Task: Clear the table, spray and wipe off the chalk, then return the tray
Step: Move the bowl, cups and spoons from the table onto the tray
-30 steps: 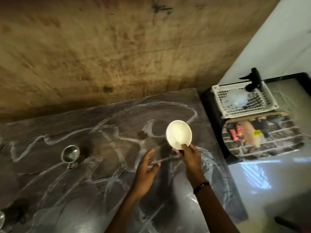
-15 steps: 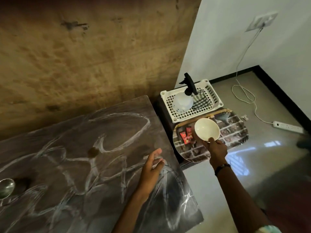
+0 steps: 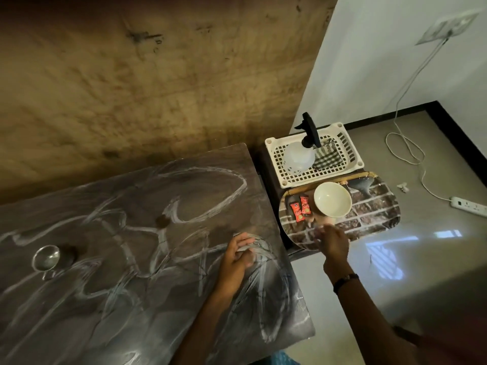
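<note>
The bowl (image 3: 332, 199), carried in the right hand (image 3: 332, 242) half a second ago, now sits on the tray (image 3: 374, 214), both hands empty with fingers relaxed, left hand (image 3: 237, 256) on the chalked desk (image 3: 131, 259), where a steel cup (image 3: 46, 258) remains.

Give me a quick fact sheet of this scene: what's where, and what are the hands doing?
Table: dark tabletop covered in white chalk scrawls
On table: small steel cup
Tray: brick-patterned oval tray beside the table
On tray: cream round bowl, two red sachets
Basket: white plastic basket holding a clear spray bottle and checked cloth
Left hand: resting on table
Right hand: open, just short of the bowl
</note>
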